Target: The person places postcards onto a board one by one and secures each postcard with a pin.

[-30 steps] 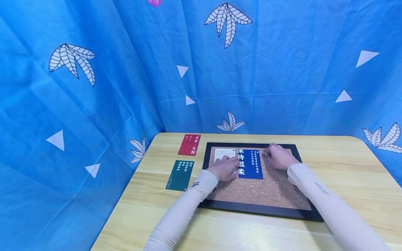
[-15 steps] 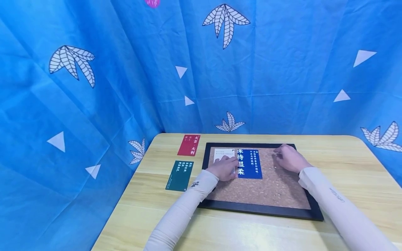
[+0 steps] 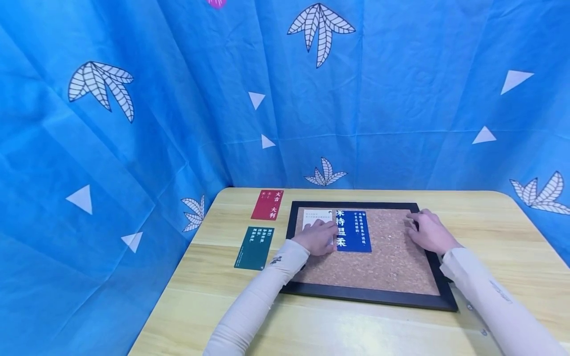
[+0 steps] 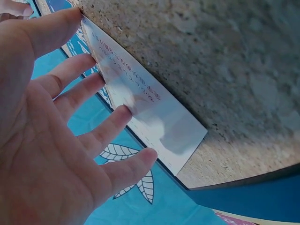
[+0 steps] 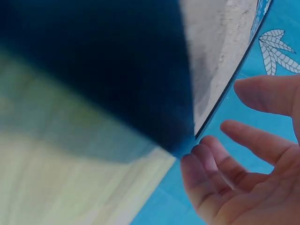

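A black-framed cork board (image 3: 383,274) lies on the table with a white card (image 3: 317,215) and a blue card (image 3: 355,231) side by side at its upper left. My left hand (image 3: 317,237) rests on the white card; in the left wrist view its spread fingertips touch the card (image 4: 154,122) and its thumb reaches the card's end by the blue one. At the board's right edge is my right hand (image 3: 429,232), holding nothing. In the right wrist view its loosely bent fingers (image 5: 194,173) are beside the frame's corner; contact there cannot be told.
A red card (image 3: 267,204) and a dark green card (image 3: 254,248) lie on the wooden table (image 3: 200,291) left of the board. Behind the table and along its left side hangs a blue patterned curtain (image 3: 392,113).
My right hand has moved right, from beside the blue card's right edge to the board's right frame. The left hand stays on the white card, and the cards keep their places.
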Motion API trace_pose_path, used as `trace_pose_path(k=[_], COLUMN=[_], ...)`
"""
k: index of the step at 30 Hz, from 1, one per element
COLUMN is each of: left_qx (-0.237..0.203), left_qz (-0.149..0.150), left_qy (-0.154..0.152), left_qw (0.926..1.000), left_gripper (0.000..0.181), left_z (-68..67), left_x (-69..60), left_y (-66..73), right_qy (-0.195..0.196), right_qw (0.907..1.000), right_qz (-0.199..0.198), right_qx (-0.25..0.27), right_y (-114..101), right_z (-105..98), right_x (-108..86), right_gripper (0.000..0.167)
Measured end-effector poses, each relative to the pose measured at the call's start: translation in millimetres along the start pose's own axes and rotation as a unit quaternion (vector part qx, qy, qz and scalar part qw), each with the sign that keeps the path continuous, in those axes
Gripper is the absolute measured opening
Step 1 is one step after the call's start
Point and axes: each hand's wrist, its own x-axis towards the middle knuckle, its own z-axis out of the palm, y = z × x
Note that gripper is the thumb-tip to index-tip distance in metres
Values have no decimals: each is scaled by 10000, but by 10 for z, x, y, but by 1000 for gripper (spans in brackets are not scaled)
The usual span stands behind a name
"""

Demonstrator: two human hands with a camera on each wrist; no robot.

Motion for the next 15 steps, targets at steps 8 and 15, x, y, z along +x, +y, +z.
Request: trace_pose_path(k=[8,15], left_qx=[-21,1], left_qz=[55,89], left_qy=[36,82], left_qw=[10000,9999], left_gripper=[39,39], left_z=[3,-3], left_x=[-5,-15], left_y=[-12,-5], right_qy=[-259,-406], right_qw=[9987,9981], right_qz=[440,427], right_qx=[61,165], right_y=[105,165], right_z=[-40,-67], right_x=[-180,-300], right_gripper=[59,57])
